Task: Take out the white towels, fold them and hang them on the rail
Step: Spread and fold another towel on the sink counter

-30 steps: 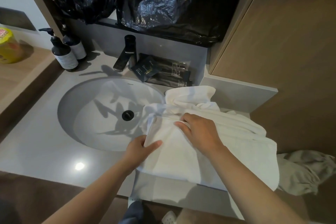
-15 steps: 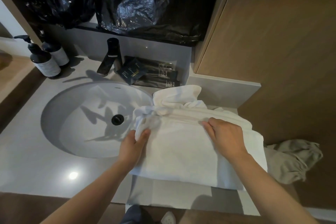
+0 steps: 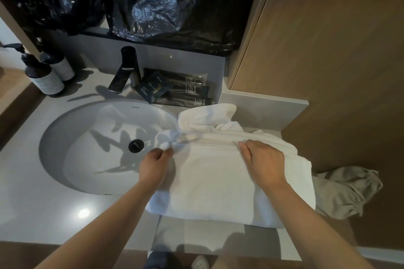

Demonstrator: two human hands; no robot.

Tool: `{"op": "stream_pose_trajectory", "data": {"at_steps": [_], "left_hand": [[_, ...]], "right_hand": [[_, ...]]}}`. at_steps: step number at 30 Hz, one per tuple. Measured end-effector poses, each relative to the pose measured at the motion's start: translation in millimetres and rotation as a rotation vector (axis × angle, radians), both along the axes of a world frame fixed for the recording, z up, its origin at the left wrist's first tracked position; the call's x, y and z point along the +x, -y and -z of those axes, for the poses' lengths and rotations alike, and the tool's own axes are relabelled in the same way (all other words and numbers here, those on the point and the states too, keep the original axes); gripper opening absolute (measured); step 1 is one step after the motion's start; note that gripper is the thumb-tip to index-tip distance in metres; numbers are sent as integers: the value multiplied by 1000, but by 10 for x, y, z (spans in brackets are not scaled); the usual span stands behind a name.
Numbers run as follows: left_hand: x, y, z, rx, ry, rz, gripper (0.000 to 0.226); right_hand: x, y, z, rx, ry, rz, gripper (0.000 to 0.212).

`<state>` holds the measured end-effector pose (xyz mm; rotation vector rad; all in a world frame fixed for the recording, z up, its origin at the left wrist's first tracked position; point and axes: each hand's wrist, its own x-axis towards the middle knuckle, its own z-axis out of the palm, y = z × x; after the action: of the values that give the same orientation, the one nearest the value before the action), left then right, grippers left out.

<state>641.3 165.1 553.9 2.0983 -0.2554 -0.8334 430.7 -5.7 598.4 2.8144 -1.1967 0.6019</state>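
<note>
Two hands: were squaring white towel [image 3: 214, 183] edge for next fold, prob.
L hand [image 3: 154, 167]: pinched bunched corner at sink [image 3: 72, 159] rim.
R hand [image 3: 263, 161]: fingers together, curled on hem.
Towel spot: lay flat on counter [image 3: 32, 185].

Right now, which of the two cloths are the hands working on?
The white towel beside the sink: left hand and right hand grip it. The beige cloth to its right is untouched.

A folded white towel [image 3: 218, 181] lies flat on the grey counter [image 3: 43, 214], its crumpled corner at 10 o'clock overhanging the sink [image 3: 76, 137]. A second white towel [image 3: 205, 116] sits bunched at its 12 o'clock edge, touching it.
</note>
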Motion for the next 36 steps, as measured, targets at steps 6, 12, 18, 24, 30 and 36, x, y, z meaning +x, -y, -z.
{"op": "stream_pose_trajectory", "data": {"at_steps": [6,12,18,24,30,36], "left_hand": [[-30,74,-179,137,389,150,25],[-264,266,-531,-127,766,502,32],[-696,658,-728,-231,780,816,39],[-1060,1005,-680,-107,787,993,54],[-1169,1263,-698,-15,755,1056,44],[-1203,1242,-728,-158,620,969,24]], "right_hand": [[-199,17,-38,99,74,28,39],[-707,65,-100,193,40,65,28],[-1236,-24,-87,573,191,397,54],[-1407,-136,99,1049,474,642,59],[-1482,-262,112,940,531,577,37],[-1503,-318,-14,879,652,460,34]]}}
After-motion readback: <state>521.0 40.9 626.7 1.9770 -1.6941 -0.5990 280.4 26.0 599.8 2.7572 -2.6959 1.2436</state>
